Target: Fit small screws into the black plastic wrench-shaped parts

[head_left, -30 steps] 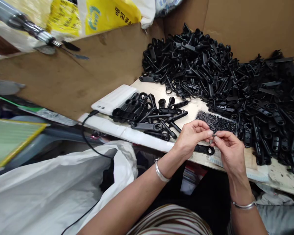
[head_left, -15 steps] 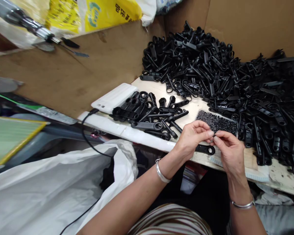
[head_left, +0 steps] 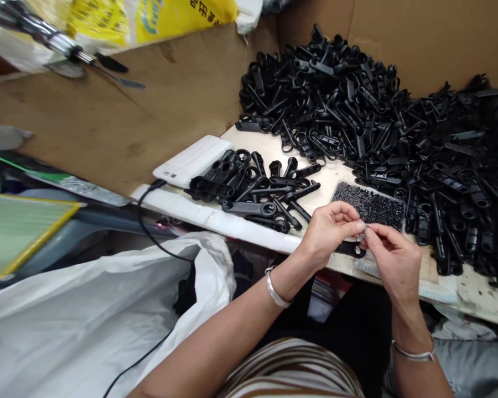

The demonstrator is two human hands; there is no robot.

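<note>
My left hand [head_left: 330, 228] and my right hand [head_left: 392, 257] meet fingertip to fingertip near the table's front edge. Both are closed in a pinch, and whatever sits between the fingertips is too small to name. Just behind them lies a shallow clear tray [head_left: 404, 216] filled with tiny dark parts [head_left: 369, 205]. Partly covered by my hands, a single black plastic arm with a ring end [head_left: 351, 248] lies flat on the table. To the left is a small heap of similar black arms [head_left: 251, 208].
A large pile of black plastic pieces [head_left: 348, 105] covers the back and right of the table. A white power bank [head_left: 193, 160] with a black cable stands left. An electric screwdriver [head_left: 53, 38] hangs upper left. A white sack [head_left: 87, 320] is below the table.
My hands stay pinched together and shift only slightly; the right hand has tilted and moved a little to the right. The whole view has shifted slightly.
</note>
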